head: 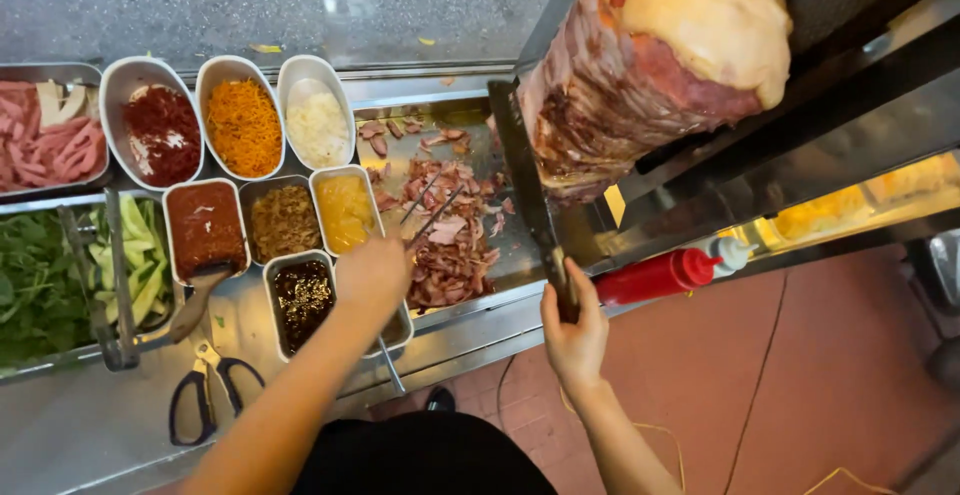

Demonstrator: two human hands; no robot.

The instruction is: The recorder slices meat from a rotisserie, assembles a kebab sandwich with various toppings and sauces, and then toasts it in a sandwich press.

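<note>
My right hand (575,330) grips the dark handle of a long knife (522,170), whose blade stands against the lower side of a big cone of stacked meat (640,65) on a vertical spit. My left hand (372,273) holds metal tongs (430,205), their tips over a heap of shaved meat slices (450,245) lying in the steel catch tray (385,160) below the spit.
Left of the tray stand several metal tubs: red shreds (160,135), orange shreds (243,125), white filling (318,125), red sauce (205,227), yellow sauce (346,210), dark sauce (302,295). Greens (35,285), ham slices (45,140), scissors (205,395) and a red squeeze bottle (655,275) lie nearby.
</note>
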